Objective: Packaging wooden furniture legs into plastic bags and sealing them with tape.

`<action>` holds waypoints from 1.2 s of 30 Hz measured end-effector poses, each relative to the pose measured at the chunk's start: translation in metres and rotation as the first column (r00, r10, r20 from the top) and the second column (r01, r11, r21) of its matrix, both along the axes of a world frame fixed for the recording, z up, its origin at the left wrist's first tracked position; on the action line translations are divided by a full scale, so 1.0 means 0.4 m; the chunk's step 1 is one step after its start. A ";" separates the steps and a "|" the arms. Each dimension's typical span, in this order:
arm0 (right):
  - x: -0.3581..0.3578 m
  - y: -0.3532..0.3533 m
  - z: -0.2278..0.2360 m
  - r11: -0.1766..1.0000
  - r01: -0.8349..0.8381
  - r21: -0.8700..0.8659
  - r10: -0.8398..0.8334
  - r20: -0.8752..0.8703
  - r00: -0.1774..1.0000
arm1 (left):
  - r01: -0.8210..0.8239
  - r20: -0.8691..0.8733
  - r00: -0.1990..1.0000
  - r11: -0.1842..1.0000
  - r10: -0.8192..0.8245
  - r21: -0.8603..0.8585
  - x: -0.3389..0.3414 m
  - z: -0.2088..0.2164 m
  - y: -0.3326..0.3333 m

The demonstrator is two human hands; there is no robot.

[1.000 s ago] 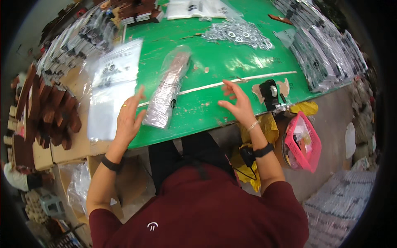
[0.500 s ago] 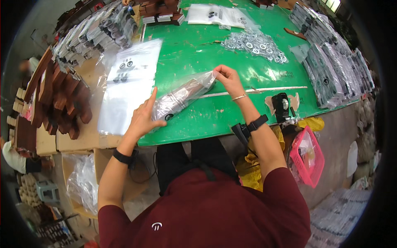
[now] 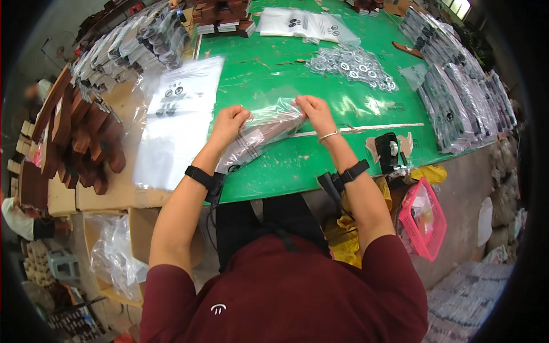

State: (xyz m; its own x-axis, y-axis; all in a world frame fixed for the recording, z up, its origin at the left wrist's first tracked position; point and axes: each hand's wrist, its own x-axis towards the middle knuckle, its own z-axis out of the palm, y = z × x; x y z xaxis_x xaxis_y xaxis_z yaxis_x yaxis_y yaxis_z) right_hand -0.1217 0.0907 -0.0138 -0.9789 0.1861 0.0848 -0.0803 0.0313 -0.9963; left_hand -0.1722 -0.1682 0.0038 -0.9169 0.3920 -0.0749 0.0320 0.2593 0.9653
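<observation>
A clear bag point(image 3: 266, 127) around a long brownish piece lies slanted on the green bench point(image 3: 274, 178). From its middle, the left hand's point(image 3: 229, 122) grip pinches film at ten o'clock, the right hand's point(image 3: 317, 113) at two, fingertips closed. Flat bags point(image 3: 174, 134) sit at nine, ringed packets point(image 3: 355, 68) farther out at two.

A workshop: a scuffed green bench point(image 3: 280, 171) bears wrapped stacks point(image 3: 452, 106) along its right edge, with piled rings point(image 3: 355, 67) inward of them. Clear bags point(image 3: 174, 134) lie over its left edge, near heaped brown slats point(image 3: 86, 137). Grey bundles point(image 3: 466, 300) cover floor point(image 3: 460, 178) off its near right corner.
</observation>
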 end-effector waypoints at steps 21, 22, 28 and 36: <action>0.116 0.015 0.146 0.622 -0.041 0.782 0.326 -0.212 0.921 | -0.214 -0.783 0.594 0.901 -0.187 -0.378 0.171 0.075 0.006; 0.119 0.011 0.146 0.541 0.013 0.841 0.320 -0.220 0.922 | -0.204 -0.764 0.609 0.890 -0.211 -0.409 0.178 0.063 0.005; 0.124 0.018 0.116 0.408 0.234 0.883 0.320 -0.378 0.868 | -0.199 -0.741 0.630 0.874 -0.232 -0.443 0.180 0.031 0.012; 0.122 0.036 0.124 0.475 0.193 0.859 0.431 -0.418 0.800 | -0.097 -0.697 0.706 0.956 -0.130 -0.276 0.161 -0.003 0.009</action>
State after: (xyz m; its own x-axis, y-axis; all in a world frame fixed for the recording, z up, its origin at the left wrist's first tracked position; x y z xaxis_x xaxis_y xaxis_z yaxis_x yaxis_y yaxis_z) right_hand -0.0730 0.1050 0.0357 -0.6991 -0.3982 0.5938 -0.6243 0.7448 -0.2356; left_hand -0.1077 -0.1646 0.0025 -0.7373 0.4744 0.4810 0.6753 0.4968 0.5452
